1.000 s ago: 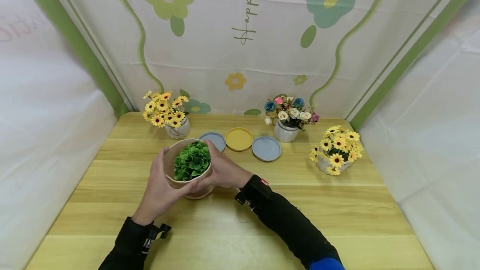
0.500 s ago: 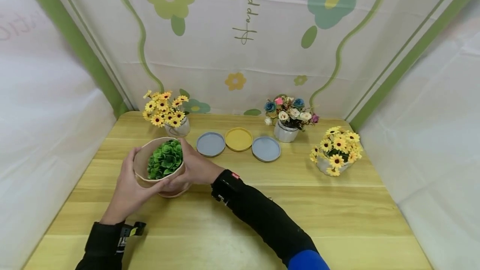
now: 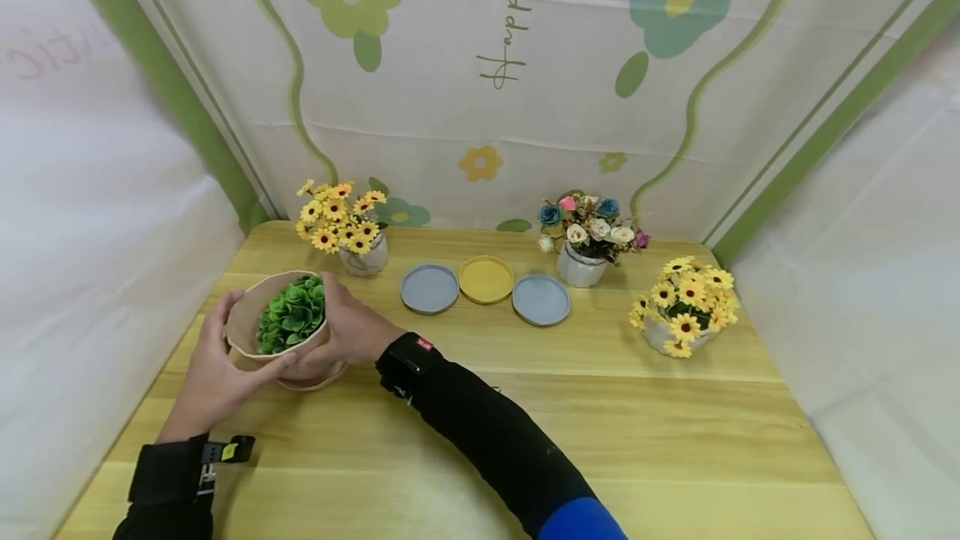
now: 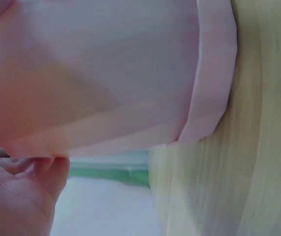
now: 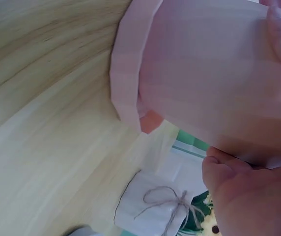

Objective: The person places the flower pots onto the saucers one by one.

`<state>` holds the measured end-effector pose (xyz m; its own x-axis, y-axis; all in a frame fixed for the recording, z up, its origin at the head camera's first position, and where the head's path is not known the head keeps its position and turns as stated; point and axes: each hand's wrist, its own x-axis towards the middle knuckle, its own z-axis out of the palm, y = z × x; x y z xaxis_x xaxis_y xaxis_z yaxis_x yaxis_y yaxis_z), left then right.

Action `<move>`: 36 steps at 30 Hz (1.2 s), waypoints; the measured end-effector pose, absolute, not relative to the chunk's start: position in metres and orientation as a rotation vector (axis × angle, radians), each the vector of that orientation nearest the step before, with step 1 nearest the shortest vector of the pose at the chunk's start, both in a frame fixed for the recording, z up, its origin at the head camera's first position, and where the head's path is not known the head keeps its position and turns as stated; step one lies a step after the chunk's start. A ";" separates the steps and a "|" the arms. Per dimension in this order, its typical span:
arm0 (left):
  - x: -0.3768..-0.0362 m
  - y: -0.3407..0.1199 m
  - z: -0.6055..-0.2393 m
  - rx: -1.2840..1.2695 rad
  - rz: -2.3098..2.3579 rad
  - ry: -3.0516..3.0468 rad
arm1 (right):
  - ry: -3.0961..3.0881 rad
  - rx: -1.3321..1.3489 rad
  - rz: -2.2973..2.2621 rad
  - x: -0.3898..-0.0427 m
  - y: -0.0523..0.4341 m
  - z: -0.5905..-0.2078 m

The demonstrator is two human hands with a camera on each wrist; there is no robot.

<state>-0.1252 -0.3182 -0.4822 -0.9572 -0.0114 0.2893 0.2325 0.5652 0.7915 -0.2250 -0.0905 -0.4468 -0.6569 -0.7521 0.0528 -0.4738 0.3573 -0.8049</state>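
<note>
Both hands hold a pale pink flowerpot (image 3: 242,325) at the left side of the table. Bushy green leaves (image 3: 294,315) fill part of its mouth. My left hand (image 3: 213,377) grips the pot's left side, thumb along the front near the rim. On the opposite side, my right hand (image 3: 356,330) wraps the pot with its thumb toward the front. A pink saucer (image 4: 214,73) sits under the base, close over the wood in the left wrist view. In the right wrist view, fingers (image 5: 219,172) press against the faceted pot wall (image 5: 214,73).
Two blue-grey dishes (image 3: 430,289) (image 3: 542,300) flank a yellow dish (image 3: 486,280) at mid-back. Behind the pot stands a white pot of yellow daisies (image 3: 365,258). A pot of mixed roses (image 3: 581,267) and another daisy pot (image 3: 678,315) stand to the right. Fabric walls (image 3: 420,107) surround the table.
Both hands have carried the pink flowerpot leftward across the table, uncovering the left blue-grey dish. The head view has shifted slightly.
</note>
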 end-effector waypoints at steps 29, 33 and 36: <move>-0.103 -0.272 -0.431 -0.248 -1.070 -2.241 | 2.566 -0.803 -0.922 -0.244 -0.031 -0.445; -0.104 -0.229 -0.427 -0.380 -1.202 -2.260 | 2.654 -0.656 -0.827 -0.262 0.000 -0.458; -0.112 -0.195 -0.431 -0.376 -1.321 -2.355 | 2.730 -0.612 -0.755 -0.276 0.019 -0.469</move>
<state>-0.1124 -0.1949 -0.4306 -0.8786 0.0329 0.4764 0.4237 0.5138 0.7459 -0.2762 0.0188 -0.4692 -0.8825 -0.4549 -0.1191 -0.3291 0.7785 -0.5345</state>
